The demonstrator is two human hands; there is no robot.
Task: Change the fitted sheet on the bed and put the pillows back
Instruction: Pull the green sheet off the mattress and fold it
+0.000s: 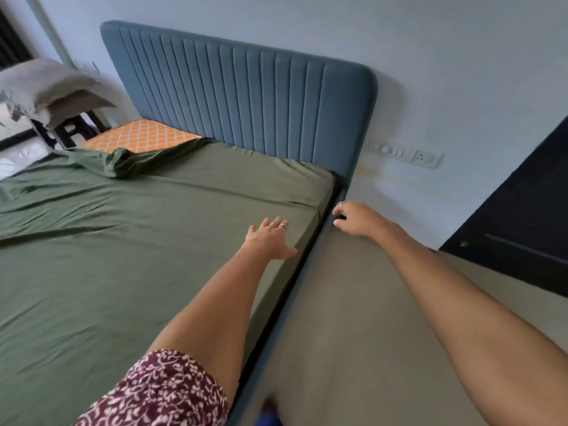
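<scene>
A green fitted sheet covers most of the bed. At the far left head corner it is pulled back in a bunch, and the orange patterned mattress shows there. My left hand lies flat with straight fingers on the sheet near the bed's right edge. My right hand is at the gap between mattress and blue bed frame, near the headboard, with its fingers curled into that gap; what they hold is hidden. Grey pillows are stacked on a dark stand beyond the bed's far left side.
A blue ribbed headboard stands against the pale wall. A switch and socket plate sits on the wall to its right. A dark cabinet is at the right. Grey floor runs beside the bed.
</scene>
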